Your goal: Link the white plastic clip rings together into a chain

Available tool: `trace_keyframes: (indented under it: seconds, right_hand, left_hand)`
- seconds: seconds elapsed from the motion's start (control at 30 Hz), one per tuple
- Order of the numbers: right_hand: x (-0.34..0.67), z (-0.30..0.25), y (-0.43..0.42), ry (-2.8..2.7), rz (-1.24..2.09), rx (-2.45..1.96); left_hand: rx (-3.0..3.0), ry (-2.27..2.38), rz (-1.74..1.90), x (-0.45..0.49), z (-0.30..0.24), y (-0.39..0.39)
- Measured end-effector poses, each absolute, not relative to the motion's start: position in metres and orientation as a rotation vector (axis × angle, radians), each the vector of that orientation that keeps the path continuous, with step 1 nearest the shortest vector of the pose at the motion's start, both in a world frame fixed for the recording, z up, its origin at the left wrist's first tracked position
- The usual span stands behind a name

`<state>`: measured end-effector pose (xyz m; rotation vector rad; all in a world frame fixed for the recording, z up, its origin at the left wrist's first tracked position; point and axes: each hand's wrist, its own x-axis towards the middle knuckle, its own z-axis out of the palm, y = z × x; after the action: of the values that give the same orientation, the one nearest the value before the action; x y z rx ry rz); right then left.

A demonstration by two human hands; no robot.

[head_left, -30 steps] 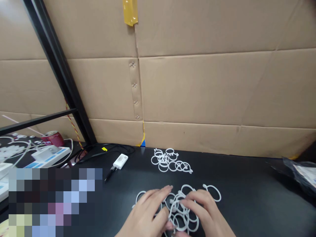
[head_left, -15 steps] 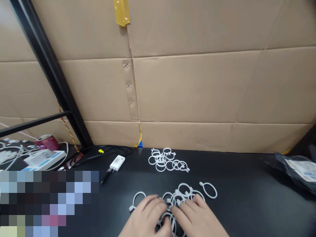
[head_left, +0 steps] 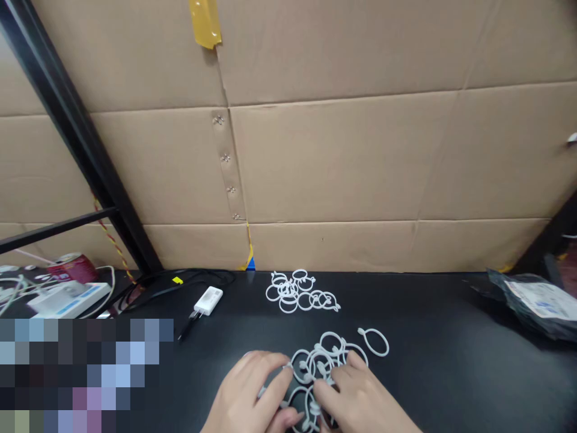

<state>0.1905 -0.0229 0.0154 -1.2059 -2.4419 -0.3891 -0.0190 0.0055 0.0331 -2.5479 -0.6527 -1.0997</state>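
At the bottom of the head view, between 5 and 6 o'clock from its centre, the pile of white rings (head_left: 321, 365) lay on my black table (head_left: 433, 385), between my hands. Clock below is from that pile.

Left hand (head_left: 255, 391) was near 8: half curled, thumb apart from the fingers, fingertips over the pile's edge. Couldn't tell if it had hold of a ring. Right hand (head_left: 358, 391) at 4: fingers bent more tightly, tips down among the rings; grip hidden, so couldn't tell there either.

One loose ring (head_left: 361, 331) sat at 2, just beside the pile. Second cluster of white rings (head_left: 288, 290) at 11, well apart from my hands. White charger (head_left: 208, 300) at 10, black cable end (head_left: 187, 325) next to it. Dark plastic bag (head_left: 536, 307) between 2 and 3, far out. Cardboard wall (head_left: 333, 162) at 12, behind everything. Power strip (head_left: 83, 300) and red can (head_left: 74, 267) between 9 and 10.
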Motion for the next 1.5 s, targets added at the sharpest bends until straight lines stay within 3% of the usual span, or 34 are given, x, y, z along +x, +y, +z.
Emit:
trace_keyframes:
  seconds: [0.23, 0.63, 0.87, 1.17, 1.5]
  right_hand:
    - [0.19, 0.011, -0.017, -2.323, -0.465, -1.133]
    - [0.191, 0.024, -0.019, -2.308, -0.215, -1.209]
    - [0.19, 0.007, -0.019, -2.433, -0.35, -1.105]
    - [0.19, 0.015, -0.031, -2.538, -0.37, -1.151]
    - [0.187, 0.013, -0.029, -2.676, -0.282, -1.143]
  left_hand:
    - [-2.591, -0.746, -1.046, -0.021, 0.006, 0.007]
    - [-2.675, -0.765, -1.078, -0.016, 0.005, 0.006]
    - [-2.641, -0.789, -1.044, -0.003, -0.004, 0.002]
    - [-2.774, -1.238, -1.155, 0.0, -0.008, -0.005]
    - [-3.005, -1.537, -0.935, -0.001, 0.009, -0.01]
